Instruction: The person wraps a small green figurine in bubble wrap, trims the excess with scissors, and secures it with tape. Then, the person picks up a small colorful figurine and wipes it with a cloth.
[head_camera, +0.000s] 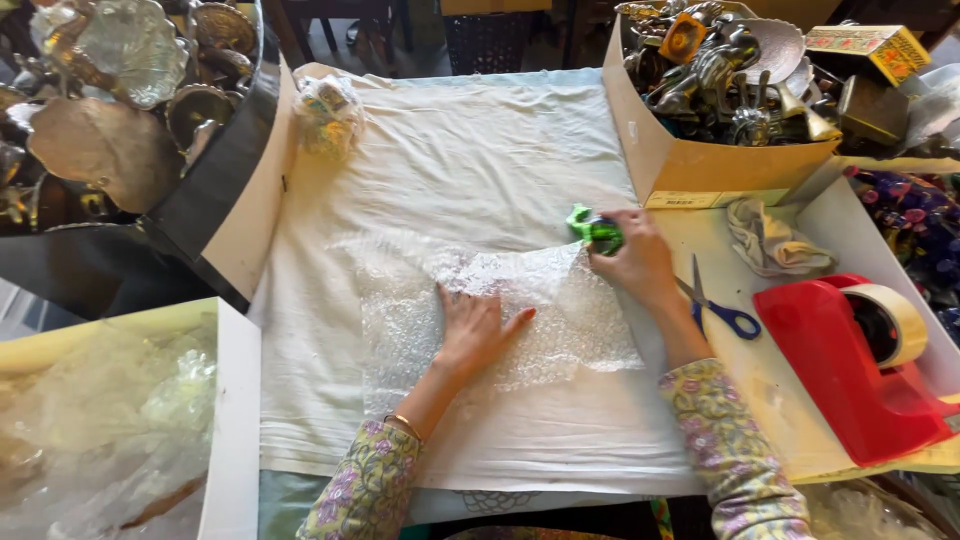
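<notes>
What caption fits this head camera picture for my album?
Left hand flat on bubble wrap, right hand holding a small green object.

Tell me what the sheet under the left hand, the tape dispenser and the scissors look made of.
Sheet: clear plastic bubble wrap, by its see-through bubbled texture. Tape dispenser: glossy red, likely moulded plastic. Scissors: blue handles, probably plastic; thin grey blades, probably metal.

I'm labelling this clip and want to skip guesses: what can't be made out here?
Head view only:
- Small green object: mostly covered by the right hand; its kind is unclear.
- Blue-handled scissors: blades partly behind the right wrist.
- Red tape dispenser: cut off by the right edge.
- Left hand lies flat on clear bubble wrap.
</notes>
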